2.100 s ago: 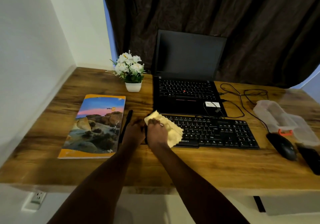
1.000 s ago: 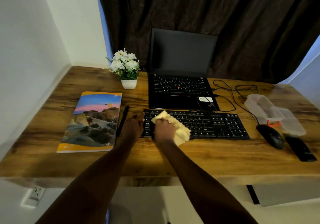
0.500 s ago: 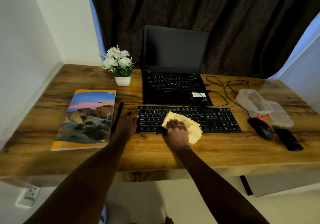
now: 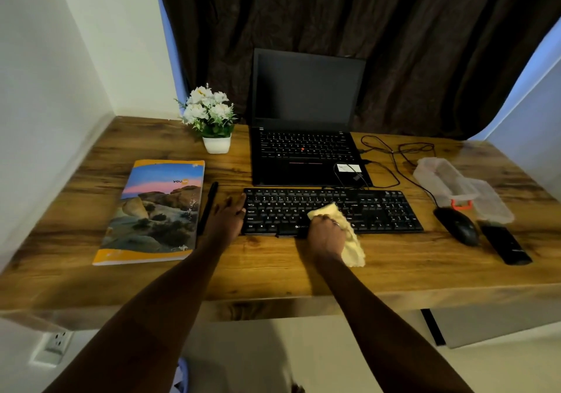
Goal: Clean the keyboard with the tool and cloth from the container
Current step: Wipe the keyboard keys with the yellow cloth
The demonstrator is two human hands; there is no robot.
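On the worktop (image 4: 273, 271), head view: wiping step is underway. Right hand (image 4: 326, 236) is pressing a yellow cloth (image 4: 349, 241) onto the black keyboard (image 4: 379, 210), about mid-row near the space bar; fingers are curled together, clamped on the cloth, part of it trailing off the front edge onto the wood. Left hand (image 4: 226, 218) is lying flat at the keyboard's left end, fingers spread apart and holding nothing, apparently bracing the board. A dark slim tool, probably the brush or pen (image 4: 208, 207), is lying just beside that hand, between it and the magazine (image 4: 154, 210). Clear plastic container (image 4: 455, 186) is sitting open well apart on the right, past the mouse (image 4: 458, 225). Both forearms are reaching forward, wrists low. Next move, as I judge it: cloth needs dragging rightward over the uncovered keys and numpad, left hand holding the board firm.
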